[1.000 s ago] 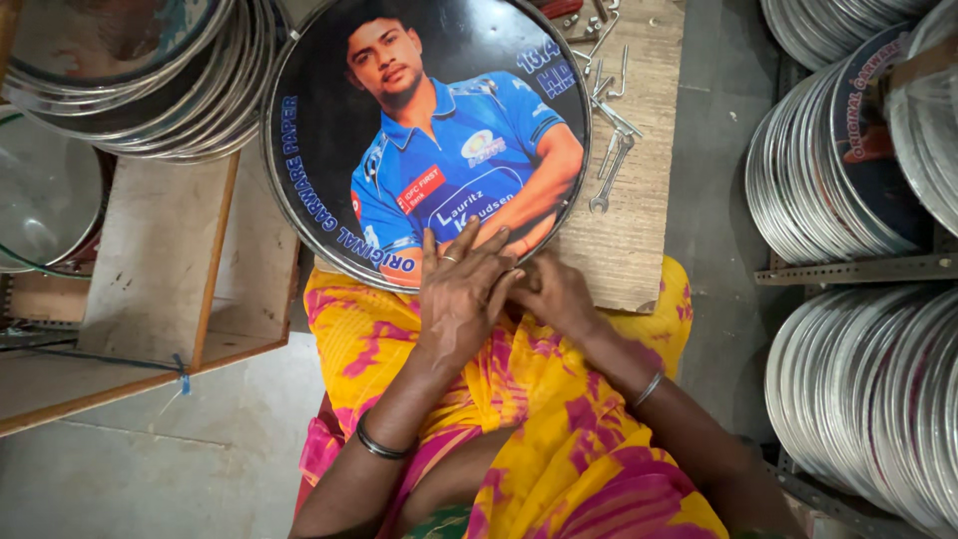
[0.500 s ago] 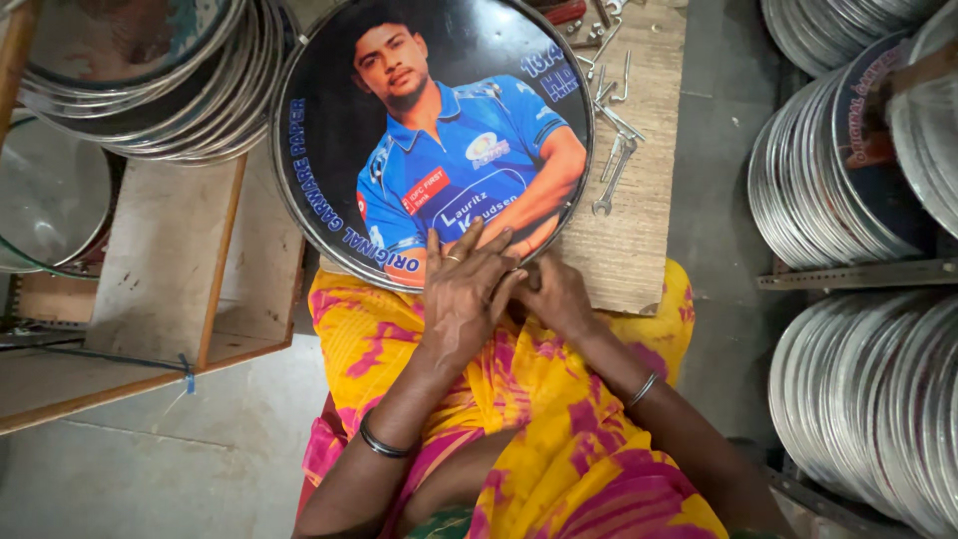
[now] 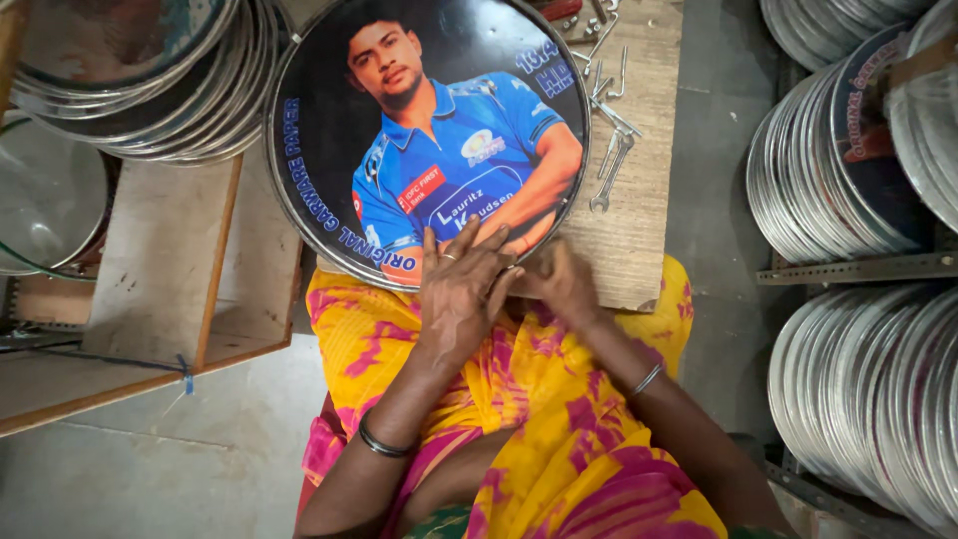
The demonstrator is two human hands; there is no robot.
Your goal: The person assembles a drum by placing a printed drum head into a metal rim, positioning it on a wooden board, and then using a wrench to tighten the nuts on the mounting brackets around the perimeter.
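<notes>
A large round disc (image 3: 329,130) with a metal rim and a printed picture of a person in a blue shirt lies on a wooden board (image 3: 649,200) over my lap. My left hand (image 3: 461,294) rests flat on the disc's near rim, fingers spread, a ring on one finger. My right hand (image 3: 564,284) is right beside it at the rim, its fingers curled and partly hidden behind the left hand. I cannot tell whether it pinches anything. Both wrists wear bangles. My lap is covered in yellow and pink cloth (image 3: 539,399).
Loose metal hooks and a spanner (image 3: 611,170) lie on the board to the disc's right. Stacks of similar rimmed discs stand at upper left (image 3: 130,90) and on metal racks at right (image 3: 848,170). A low wooden frame (image 3: 160,289) sits at left on the concrete floor.
The view has shifted slightly, so the disc and hands sit a little to the right. Both hands stay at the disc's near rim with only small finger movements.
</notes>
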